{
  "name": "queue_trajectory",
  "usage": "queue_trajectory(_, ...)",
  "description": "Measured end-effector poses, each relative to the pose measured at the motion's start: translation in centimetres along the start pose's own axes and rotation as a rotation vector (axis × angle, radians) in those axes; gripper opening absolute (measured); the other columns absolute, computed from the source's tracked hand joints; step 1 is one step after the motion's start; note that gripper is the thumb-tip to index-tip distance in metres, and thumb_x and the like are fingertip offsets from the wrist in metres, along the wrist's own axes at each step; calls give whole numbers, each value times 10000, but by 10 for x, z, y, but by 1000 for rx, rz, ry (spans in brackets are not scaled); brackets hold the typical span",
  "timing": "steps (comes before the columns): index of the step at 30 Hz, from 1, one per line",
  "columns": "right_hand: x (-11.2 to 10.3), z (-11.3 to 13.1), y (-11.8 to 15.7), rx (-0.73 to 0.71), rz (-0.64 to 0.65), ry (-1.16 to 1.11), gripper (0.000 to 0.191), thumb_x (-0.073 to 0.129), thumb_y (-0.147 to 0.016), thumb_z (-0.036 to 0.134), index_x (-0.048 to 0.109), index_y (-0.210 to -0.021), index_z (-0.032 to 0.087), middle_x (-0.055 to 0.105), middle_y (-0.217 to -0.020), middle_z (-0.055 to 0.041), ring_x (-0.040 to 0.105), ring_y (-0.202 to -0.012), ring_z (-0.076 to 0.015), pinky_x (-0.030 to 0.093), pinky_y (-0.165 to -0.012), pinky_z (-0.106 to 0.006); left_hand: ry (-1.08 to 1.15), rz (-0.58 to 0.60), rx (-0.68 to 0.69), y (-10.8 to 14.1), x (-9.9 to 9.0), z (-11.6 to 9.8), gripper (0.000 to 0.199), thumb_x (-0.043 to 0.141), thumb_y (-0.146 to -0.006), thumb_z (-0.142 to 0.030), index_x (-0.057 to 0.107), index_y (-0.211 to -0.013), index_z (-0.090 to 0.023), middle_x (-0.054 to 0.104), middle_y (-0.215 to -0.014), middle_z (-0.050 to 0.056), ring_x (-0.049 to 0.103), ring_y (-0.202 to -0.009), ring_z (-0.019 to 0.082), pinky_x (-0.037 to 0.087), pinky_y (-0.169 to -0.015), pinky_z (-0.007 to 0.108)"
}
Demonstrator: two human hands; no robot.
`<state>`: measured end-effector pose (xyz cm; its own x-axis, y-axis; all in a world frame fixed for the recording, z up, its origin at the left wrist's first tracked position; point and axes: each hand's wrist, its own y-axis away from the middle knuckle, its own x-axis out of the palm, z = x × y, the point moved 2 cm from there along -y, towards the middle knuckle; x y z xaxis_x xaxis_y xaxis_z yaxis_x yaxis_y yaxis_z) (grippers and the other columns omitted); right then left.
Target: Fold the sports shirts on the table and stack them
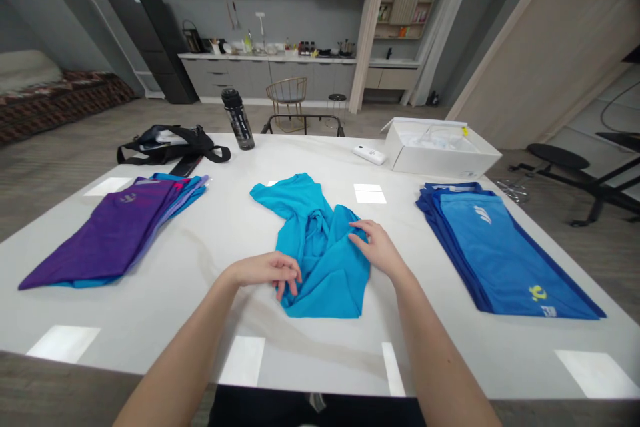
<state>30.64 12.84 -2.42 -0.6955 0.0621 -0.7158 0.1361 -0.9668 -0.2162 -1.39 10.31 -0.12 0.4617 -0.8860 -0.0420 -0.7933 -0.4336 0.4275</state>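
Note:
A bright turquoise garment [320,260], perhaps a shirt, lies crumpled at the middle of the table, with a sleeve-like part stretching to the far left and a hollow of folds at its centre. On its near left edge, my left hand [274,271] rests with loosely bent fingers and grips nothing that I can see. My right hand [379,245] lies at the garment's right edge, fingers apart and fingertips touching the fabric.
On the left lies a stack of purple and blue clothes [107,227]; on the right, folded blue clothes [505,247]. Toward the far edge are a black bag [173,143], a dark bottle [238,120], a white handheld device [369,155] and an open white box [443,157].

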Motion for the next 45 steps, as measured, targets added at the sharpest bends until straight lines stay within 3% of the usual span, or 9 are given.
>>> queue_trajectory(4,9,12,3,-35,35,148,466,659,-884,475,664,-1303,272,694,-1201,-82,609,-1096,-275,461,-975,-416,-127,-546,112,-8,-6,2,410,545,-926,-584,656,-960,-191,669,-729,13,566,-566,130,447,-560,259)
queue_trajectory(8,8,15,7,119,207,177,230,663,-872,431,746,-1004,261,684,-738,-13,639,-730,-211,475,-701,-317,-591,-898,258,-25,12,-2,277,568,-941,-477,681,-1016,-236,687,-997,54,628,-960,227,499,-879,381)
queue_trajectory(15,-5,30,30,253,772,-105,261,718,-798,482,730,-725,231,568,-499,26,523,-481,-154,405,-495,-280,-968,-862,125,-33,15,13,437,457,-907,-126,650,-1277,-255,613,-1230,103,597,-1095,271,493,-967,454)
queue_trajectory(22,9,47,14,-42,148,49,448,725,-821,491,705,-1213,276,676,-1226,-91,600,-1118,-281,474,-911,-390,-738,-892,203,-12,-20,22,410,422,-841,-89,760,-1016,-242,657,-1126,65,640,-1060,222,522,-1006,389)
queue_trajectory(29,18,53,24,90,540,51,153,659,-754,202,734,-880,248,650,-660,21,597,-616,-167,404,-574,-257,-663,-1344,-18,10,-57,42,430,437,-842,-146,719,-1164,-190,592,-1234,111,626,-1134,261,494,-1060,391)
queue_trajectory(33,13,61,34,158,782,-136,146,704,-704,226,727,-848,241,641,-611,40,571,-539,-151,379,-488,-239,-664,-1417,-256,26,-68,50,437,514,-850,-228,654,-1258,-157,555,-1252,159,592,-1176,327,493,-1033,468)
queue_trajectory(37,18,72,27,128,504,-269,204,674,-841,420,705,-932,239,685,-742,22,572,-575,-140,431,-557,-252,-883,-1482,-198,24,-55,29,328,518,-914,-299,646,-1196,-191,561,-1250,164,549,-1173,366,462,-985,539)
queue_trajectory(40,29,75,19,63,191,-242,205,620,-903,407,697,-980,234,702,-852,-2,568,-618,-139,464,-649,-274,-1032,-1207,48,2,-38,12,229,490,-948,-237,658,-1104,-239,605,-1185,105,574,-1119,288,461,-972,446)
queue_trajectory(45,49,69,14,-22,205,-219,223,636,-915,381,705,-1067,233,710,-965,-24,596,-694,-150,486,-713,-287,-1117,-1087,78,-28,-31,2,404,526,-971,-261,543,-1373,-217,608,-1185,114,585,-1097,284,479,-895,402)
